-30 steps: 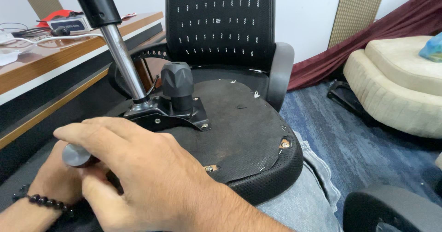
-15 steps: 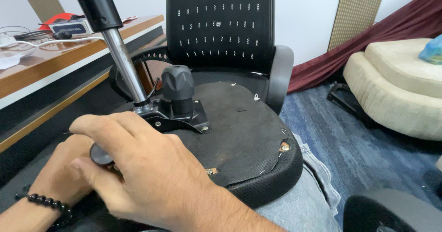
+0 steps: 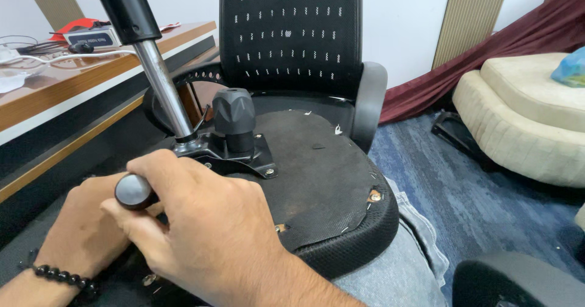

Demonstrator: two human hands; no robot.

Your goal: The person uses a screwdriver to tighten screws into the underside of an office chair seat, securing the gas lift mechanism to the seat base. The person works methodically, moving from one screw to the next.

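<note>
The right hand (image 3: 201, 222) is closed around a black round-ended lever handle (image 3: 133, 191) at the near left of the upturned office chair seat (image 3: 317, 173). The left hand (image 3: 85, 228) lies just left of it, partly hidden, its grip unclear. Just beyond stand the tension knob (image 3: 233, 113) and gas-lift cylinder (image 3: 161, 88).

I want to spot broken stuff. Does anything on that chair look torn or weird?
Yes. The chair seat lies upside down across the person's lap, its metal post sticking up. The black cover underneath is torn: small holes near the right edge show pale material, with loose bits along the rim.
</note>
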